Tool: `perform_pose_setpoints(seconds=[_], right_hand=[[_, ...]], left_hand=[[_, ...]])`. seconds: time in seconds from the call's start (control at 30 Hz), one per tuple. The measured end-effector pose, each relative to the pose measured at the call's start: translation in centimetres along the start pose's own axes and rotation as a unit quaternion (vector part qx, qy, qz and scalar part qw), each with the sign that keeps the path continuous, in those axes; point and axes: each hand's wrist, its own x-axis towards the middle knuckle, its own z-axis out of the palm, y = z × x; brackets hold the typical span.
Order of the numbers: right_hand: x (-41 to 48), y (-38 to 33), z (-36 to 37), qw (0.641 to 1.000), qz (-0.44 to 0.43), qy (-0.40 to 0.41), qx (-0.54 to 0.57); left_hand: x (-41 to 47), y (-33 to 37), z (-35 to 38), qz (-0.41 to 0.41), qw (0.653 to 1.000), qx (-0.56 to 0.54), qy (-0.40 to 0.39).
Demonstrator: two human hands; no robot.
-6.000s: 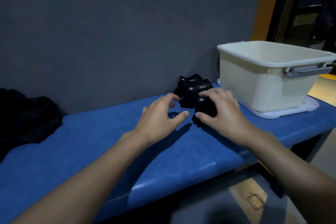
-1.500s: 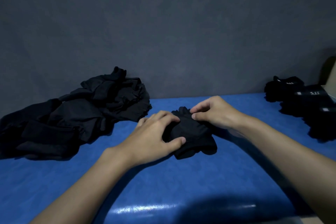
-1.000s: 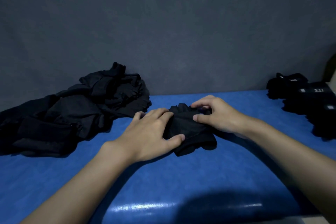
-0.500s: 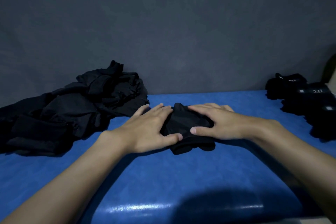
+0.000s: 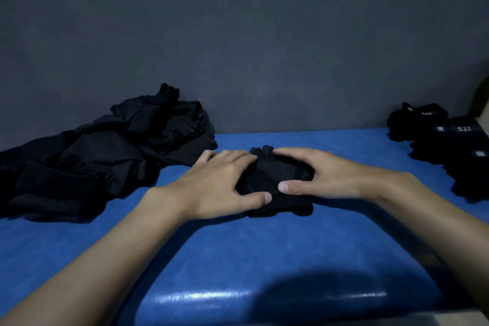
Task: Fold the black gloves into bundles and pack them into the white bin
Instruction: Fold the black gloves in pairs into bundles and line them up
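Black glove (image 5: 275, 180) seen mid-bench (image 5: 264, 246), loose pile (image 5: 105, 151) left, bundles (image 5: 449, 145) right. Pressed under left hand (image 5: 219, 182) and right hand (image 5: 325, 174), fingers nearly straight. Judged soft, light, limp; best gripped at folded edges.

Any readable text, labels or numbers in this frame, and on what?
"5.11", roughly, in blurred white print on the middle folded bundle at the right edge.
White print on the rear bundle: too blurred to read.
Small white tags on the bundles: no legible text.
Nothing readable elsewhere.
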Motion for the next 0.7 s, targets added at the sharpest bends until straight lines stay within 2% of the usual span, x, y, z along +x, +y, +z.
perform_pose_setpoints(seconds=[0.1, 0.2, 0.37, 0.7], right_hand=[[-0.1, 0.1, -0.1, 0.994, 0.035, -0.056, -0.089], [-0.1, 0.0, -0.2, 0.989, 0.050, -0.079, -0.118], [-0.4, -0.1, -0.2, 0.992, 0.044, -0.070, -0.094], [-0.7, -1.0, -0.6, 1.000, 0.011, 0.009, -0.004]], left_hand=[[-0.3, 0.3, -0.2, -0.004, 0.999, 0.030, -0.029], [-0.4, 0.4, -0.2, -0.021, 0.997, 0.058, -0.056], [-0.4, 0.4, 0.0, -0.019, 0.998, 0.041, -0.035], [-0.9, 0.1, -0.2, -0.011, 0.997, -0.057, 0.048]])
